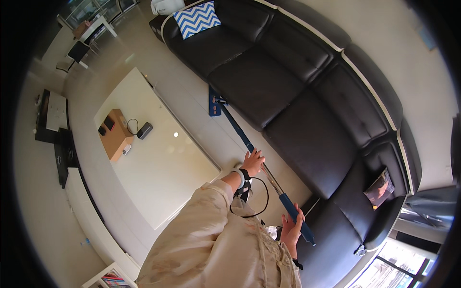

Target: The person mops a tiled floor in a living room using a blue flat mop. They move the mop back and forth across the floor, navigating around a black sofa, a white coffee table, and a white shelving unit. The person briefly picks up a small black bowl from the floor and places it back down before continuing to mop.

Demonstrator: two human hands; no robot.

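A flat mop with a dark blue pole (236, 126) slants across the floor in front of me. Its rectangular blue head (215, 104) lies on the tiles at the foot of the black sofa (248, 84), whose edge hides part of it. My left hand (253, 162) grips the mop partway down, where the blue tube meets the bare metal section (272, 179). Higher up, my right hand (292, 226) is around the blue handle grip (289, 206), near its end. A black cable loop (267, 194) hangs by my left wrist.
A glossy white coffee table (162, 172) stands to my left, bearing a cardboard box (117, 136) and a black device (144, 130). The sofa curves along my right, with a zigzag cushion (197, 19) and a printed cushion (380, 189). A chair (78, 52) stands far off.
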